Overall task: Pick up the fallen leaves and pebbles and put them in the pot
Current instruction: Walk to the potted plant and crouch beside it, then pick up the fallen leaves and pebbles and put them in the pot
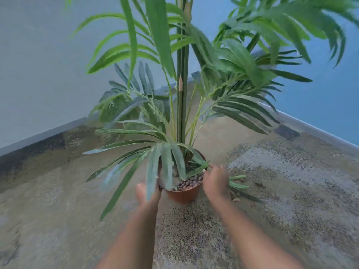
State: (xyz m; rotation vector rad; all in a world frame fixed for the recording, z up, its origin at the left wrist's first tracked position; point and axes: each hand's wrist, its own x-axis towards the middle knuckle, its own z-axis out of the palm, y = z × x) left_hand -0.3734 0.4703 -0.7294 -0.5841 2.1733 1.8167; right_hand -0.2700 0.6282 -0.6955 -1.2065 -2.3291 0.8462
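A small brown pot (183, 196) stands on the carpet, filled with brown clay pebbles (189, 183) around the stems of a tall artificial palm (181, 105). My left hand (146, 193) is at the pot's left side, partly hidden behind a drooping frond; its grip cannot be made out. My right hand (214, 180) is blurred at the pot's right rim, fingers spread near a leaf lying across the rim. Fallen green leaves (238, 185) lie on the carpet just right of that hand. A few loose pebbles (236, 199) lie beside them.
Patterned beige and grey carpet (281, 191) covers the floor. A grey-white wall (38, 74) runs on the left and a blue wall (330, 105) on the right, meeting in a corner behind the palm. Long fronds hang low over the pot's left side.
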